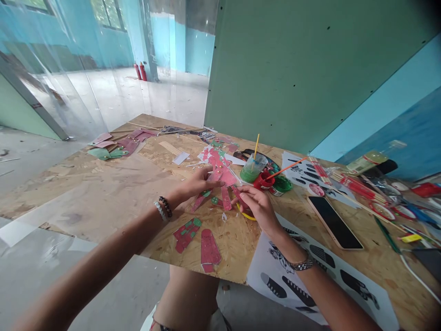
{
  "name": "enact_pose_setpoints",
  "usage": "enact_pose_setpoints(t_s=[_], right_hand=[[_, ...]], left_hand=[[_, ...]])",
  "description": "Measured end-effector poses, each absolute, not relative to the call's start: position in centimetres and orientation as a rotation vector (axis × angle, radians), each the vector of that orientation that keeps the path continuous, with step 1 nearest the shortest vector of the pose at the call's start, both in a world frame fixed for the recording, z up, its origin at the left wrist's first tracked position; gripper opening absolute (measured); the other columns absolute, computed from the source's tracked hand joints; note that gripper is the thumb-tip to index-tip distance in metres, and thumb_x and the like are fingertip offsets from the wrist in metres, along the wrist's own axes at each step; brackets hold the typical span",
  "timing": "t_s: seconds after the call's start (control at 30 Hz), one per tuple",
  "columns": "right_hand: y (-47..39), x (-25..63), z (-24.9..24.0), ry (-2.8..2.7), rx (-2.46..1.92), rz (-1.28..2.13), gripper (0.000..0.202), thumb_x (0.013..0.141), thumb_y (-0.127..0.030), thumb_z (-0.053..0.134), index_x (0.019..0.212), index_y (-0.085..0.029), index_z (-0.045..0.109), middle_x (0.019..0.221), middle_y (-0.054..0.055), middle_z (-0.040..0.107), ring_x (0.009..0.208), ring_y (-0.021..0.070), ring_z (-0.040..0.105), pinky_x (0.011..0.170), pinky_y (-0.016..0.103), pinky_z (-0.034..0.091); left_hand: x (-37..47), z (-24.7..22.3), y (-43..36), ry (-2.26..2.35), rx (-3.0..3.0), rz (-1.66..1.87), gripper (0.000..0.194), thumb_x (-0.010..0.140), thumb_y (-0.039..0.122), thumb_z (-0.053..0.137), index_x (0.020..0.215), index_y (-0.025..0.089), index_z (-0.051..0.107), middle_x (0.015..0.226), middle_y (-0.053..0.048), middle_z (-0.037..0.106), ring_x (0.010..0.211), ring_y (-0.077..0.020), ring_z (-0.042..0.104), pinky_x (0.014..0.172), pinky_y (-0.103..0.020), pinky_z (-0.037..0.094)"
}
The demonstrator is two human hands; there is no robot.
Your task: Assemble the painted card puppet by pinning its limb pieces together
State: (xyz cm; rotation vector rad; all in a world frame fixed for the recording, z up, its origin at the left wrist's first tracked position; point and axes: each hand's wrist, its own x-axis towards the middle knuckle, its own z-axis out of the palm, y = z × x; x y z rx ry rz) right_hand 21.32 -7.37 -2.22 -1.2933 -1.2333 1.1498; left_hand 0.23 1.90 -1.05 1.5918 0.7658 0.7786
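My left hand (pixel 198 185) rests at the left side of a pink painted paper figure (pixel 223 175), its fingers together on the paper's edge. On the right, my right hand (pixel 254 204) pinches a narrow red paper piece (pixel 237 195) at the figure's lower right. Red strips with green spots hang below the figure's body. Nearer the table's front edge lie a red and green cutout (pixel 188 234) and a plain red cutout (pixel 209 248). A yellow ring-shaped rim (pixel 246 215) shows partly behind my right hand.
Behind my right hand stand a cup of green paint (pixel 253 169), a red paint jar (pixel 263 180) and a green one (pixel 281 185), with brushes. A phone (pixel 336 223) and printed sheets (pixel 275 276) lie right. Green and pink cutouts (pixel 108 152) lie far left.
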Motion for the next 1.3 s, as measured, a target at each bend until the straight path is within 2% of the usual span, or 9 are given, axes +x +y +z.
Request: enact_pose_setpoints(t_s=[0.33, 0.5, 0.67, 0.8, 0.93, 1.03, 1.13, 1.3], right_hand=[[-7.5, 21.2, -2.0, -1.169, -1.278, 1.231, 0.038, 0.073, -0.051, 0.077, 0.092, -0.022, 0.062, 0.074, 0.005, 0.075, 0.064, 0.0232, 0.070, 0.061, 0.034, 0.057], [-7.5, 21.4, -2.3, -1.258, -1.247, 1.246, 0.042, 0.078, -0.053, 0.076, 0.103, -0.021, 0.064, 0.081, 0.007, 0.077, 0.070, 0.0240, 0.073, 0.072, 0.038, 0.060], [-7.5, 21.3, -3.1, -1.389, -1.292, 1.108, 0.042, 0.083, -0.056, 0.071, 0.103, -0.019, 0.069, 0.074, 0.003, 0.070, 0.071, 0.0203, 0.067, 0.061, 0.029, 0.052], [-7.7, 21.1, -3.1, -1.454, -1.307, 1.061, 0.039, 0.085, -0.057, 0.068, 0.090, -0.019, 0.069, 0.066, 0.000, 0.060, 0.057, 0.0133, 0.051, 0.050, 0.025, 0.038], [-7.9, 20.9, -2.8, -1.468, -1.313, 1.054, 0.037, 0.084, -0.056, 0.068, 0.082, -0.019, 0.064, 0.059, -0.004, 0.050, 0.051, 0.0103, 0.038, 0.047, 0.024, 0.027], [-8.1, 20.7, -2.7, -1.461, -1.310, 1.095, 0.038, 0.082, -0.055, 0.072, 0.076, -0.020, 0.058, 0.059, -0.004, 0.050, 0.051, 0.0099, 0.038, 0.048, 0.024, 0.026], [-8.3, 20.3, -2.7, -1.426, -1.315, 1.143, 0.041, 0.078, -0.055, 0.077, 0.073, -0.020, 0.055, 0.059, -0.003, 0.054, 0.053, 0.0107, 0.044, 0.050, 0.024, 0.031], [-8.3, 19.9, -2.8, -1.314, -1.322, 1.113, 0.040, 0.073, -0.051, 0.081, 0.077, -0.021, 0.055, 0.056, -0.004, 0.056, 0.049, 0.0101, 0.044, 0.048, 0.023, 0.030]], left_hand=[[0.4, -0.7, 1.7, 0.758, 1.602, 0.791, 0.048, 0.067, 0.045, 0.088, 0.077, 0.019, 0.048, 0.068, 0.007, 0.042, 0.059, -0.0081, 0.035, 0.050, -0.023, 0.028], [0.4, -1.4, 2.0, 0.703, 1.649, 0.775, 0.048, 0.069, 0.049, 0.087, 0.078, 0.019, 0.050, 0.069, 0.007, 0.041, 0.060, -0.0084, 0.035, 0.051, -0.023, 0.029], [0.6, -1.8, 1.9, 0.706, 1.634, 0.770, 0.049, 0.069, 0.050, 0.087, 0.077, 0.018, 0.050, 0.068, 0.006, 0.044, 0.059, -0.0079, 0.036, 0.049, -0.022, 0.028], [0.9, -1.7, 1.7, 0.683, 1.604, 0.771, 0.050, 0.068, 0.051, 0.087, 0.080, 0.018, 0.052, 0.069, 0.006, 0.047, 0.059, -0.0080, 0.039, 0.050, -0.022, 0.029], [1.1, -1.3, 1.5, 0.689, 1.572, 0.807, 0.056, 0.063, 0.051, 0.090, 0.072, 0.020, 0.044, 0.063, 0.008, 0.039, 0.055, -0.0065, 0.033, 0.048, -0.023, 0.025], [1.2, -1.2, 1.4, 0.708, 1.576, 0.841, 0.058, 0.064, 0.050, 0.091, 0.070, 0.021, 0.040, 0.061, 0.009, 0.035, 0.054, -0.0063, 0.031, 0.048, -0.023, 0.021], [1.4, -1.2, 1.2, 0.738, 1.577, 0.847, 0.059, 0.065, 0.050, 0.090, 0.069, 0.021, 0.039, 0.061, 0.009, 0.033, 0.055, -0.0064, 0.030, 0.049, -0.024, 0.020], [1.6, -1.4, 0.7, 0.754, 1.544, 0.871, 0.062, 0.063, 0.049, 0.091, 0.069, 0.022, 0.036, 0.063, 0.009, 0.029, 0.054, -0.0061, 0.026, 0.049, -0.024, 0.019]])
